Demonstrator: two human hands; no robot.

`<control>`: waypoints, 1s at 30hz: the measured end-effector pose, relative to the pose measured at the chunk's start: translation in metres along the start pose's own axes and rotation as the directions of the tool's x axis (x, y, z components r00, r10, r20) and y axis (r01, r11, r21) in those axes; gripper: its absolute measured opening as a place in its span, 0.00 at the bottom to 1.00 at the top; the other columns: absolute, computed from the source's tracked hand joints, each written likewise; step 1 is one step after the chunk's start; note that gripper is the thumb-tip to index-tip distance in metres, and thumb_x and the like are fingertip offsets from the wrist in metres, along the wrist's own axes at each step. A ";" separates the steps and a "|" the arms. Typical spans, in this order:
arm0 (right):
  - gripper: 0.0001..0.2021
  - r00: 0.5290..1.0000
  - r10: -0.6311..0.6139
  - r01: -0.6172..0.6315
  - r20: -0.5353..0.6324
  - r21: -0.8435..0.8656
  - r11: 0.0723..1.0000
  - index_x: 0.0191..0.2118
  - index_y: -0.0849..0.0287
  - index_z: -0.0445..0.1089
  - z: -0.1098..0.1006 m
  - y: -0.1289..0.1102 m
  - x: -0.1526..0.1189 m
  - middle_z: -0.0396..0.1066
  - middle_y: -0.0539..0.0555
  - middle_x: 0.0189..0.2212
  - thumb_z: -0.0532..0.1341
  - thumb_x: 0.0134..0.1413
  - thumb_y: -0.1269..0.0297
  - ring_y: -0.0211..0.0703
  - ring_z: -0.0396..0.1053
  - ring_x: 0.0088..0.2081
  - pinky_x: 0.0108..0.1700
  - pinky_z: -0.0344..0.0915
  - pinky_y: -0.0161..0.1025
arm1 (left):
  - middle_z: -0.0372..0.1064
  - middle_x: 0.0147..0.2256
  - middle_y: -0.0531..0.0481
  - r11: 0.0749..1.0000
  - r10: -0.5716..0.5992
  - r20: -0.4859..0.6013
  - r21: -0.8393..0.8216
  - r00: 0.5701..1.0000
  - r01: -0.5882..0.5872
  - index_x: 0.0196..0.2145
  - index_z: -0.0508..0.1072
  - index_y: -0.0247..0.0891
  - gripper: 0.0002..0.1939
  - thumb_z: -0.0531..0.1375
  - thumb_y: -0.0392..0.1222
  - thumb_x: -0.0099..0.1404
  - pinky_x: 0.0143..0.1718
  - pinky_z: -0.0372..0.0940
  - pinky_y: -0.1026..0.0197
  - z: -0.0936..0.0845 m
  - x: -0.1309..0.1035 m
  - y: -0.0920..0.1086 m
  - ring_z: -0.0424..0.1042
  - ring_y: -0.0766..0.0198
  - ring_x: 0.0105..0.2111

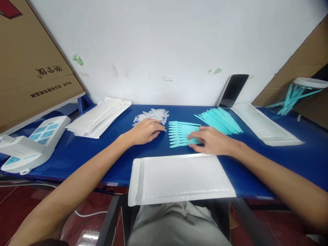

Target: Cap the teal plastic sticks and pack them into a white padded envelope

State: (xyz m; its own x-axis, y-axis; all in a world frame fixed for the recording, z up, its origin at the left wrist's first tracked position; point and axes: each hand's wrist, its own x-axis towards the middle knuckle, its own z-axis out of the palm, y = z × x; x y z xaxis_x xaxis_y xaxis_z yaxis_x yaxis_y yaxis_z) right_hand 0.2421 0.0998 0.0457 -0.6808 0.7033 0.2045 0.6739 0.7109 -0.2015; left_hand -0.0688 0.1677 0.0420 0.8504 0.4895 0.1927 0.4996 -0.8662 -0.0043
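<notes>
My left hand [146, 131] rests low over the table with its fingers stretched out and nothing visible in them. Just behind it lies a loose heap of small translucent plastic pieces [153, 115]. My right hand [208, 139] is over the right part of a row of thin teal plastic sticks [176, 135], thumb and fingers curved and apart. Its fingertips appear to touch the sticks, and the hand hides some of their ends. A second, fanned pile of teal sticks [222, 120] lies behind my right hand. Nearest me, a white padded envelope [181, 177] lies flat, overhanging the table's front edge.
White envelopes [98, 116] are stacked at left, beside a power strip [47, 135] with a plugged-in adapter. A phone [234, 90] leans on the wall. Another padded envelope [266, 124] lies at right, near a clear container [294, 97] of teal sticks. Cardboard [33, 51] stands left.
</notes>
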 end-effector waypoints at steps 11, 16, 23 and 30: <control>0.07 0.996 0.019 -0.033 0.085 0.160 0.987 0.34 0.58 0.78 -0.007 -0.002 0.003 0.67 0.48 0.23 0.63 0.58 0.62 0.37 0.59 0.24 0.29 0.54 0.37 | 0.79 0.40 0.48 0.993 0.039 0.145 -0.113 0.989 -0.023 0.43 0.82 0.40 0.16 0.57 0.28 0.65 0.42 0.68 0.59 -0.018 0.022 -0.003 0.76 0.58 0.42; 0.13 0.960 0.080 -0.169 0.267 0.329 0.929 0.33 0.58 0.77 -0.017 0.004 0.002 0.56 0.44 0.21 0.65 0.59 0.53 0.34 0.54 0.22 0.26 0.52 0.36 | 0.71 0.43 0.43 0.996 0.036 0.049 -0.089 0.998 -0.031 0.49 0.79 0.39 0.17 0.54 0.31 0.69 0.46 0.67 0.56 -0.006 0.013 0.000 0.71 0.55 0.45; 0.14 0.954 0.101 -0.204 0.282 0.365 0.908 0.30 0.57 0.73 -0.024 0.009 -0.004 0.53 0.43 0.20 0.63 0.62 0.53 0.35 0.51 0.22 0.26 0.51 0.36 | 0.69 0.45 0.41 1.000 0.005 0.007 0.015 1.000 -0.005 0.46 0.77 0.35 0.14 0.51 0.33 0.73 0.47 0.65 0.54 -0.002 0.006 0.013 0.68 0.55 0.44; 0.11 0.997 0.059 -0.074 0.057 0.321 0.944 0.27 0.57 0.66 -0.010 0.005 -0.002 0.55 0.43 0.19 0.62 0.60 0.61 0.34 0.53 0.21 0.26 0.52 0.36 | 0.66 0.53 0.38 0.995 -0.047 -0.036 0.089 0.998 0.050 0.47 0.78 0.37 0.13 0.55 0.40 0.74 0.55 0.62 0.46 -0.005 0.000 0.010 0.62 0.46 0.55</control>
State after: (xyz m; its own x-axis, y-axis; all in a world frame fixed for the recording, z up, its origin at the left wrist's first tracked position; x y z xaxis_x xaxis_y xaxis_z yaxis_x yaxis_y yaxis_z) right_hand 0.2495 0.1014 0.0536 -0.6552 0.7428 0.1375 0.5945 0.6194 -0.5127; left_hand -0.0642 0.1586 0.0466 0.8194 0.5261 0.2277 0.5545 -0.8282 -0.0817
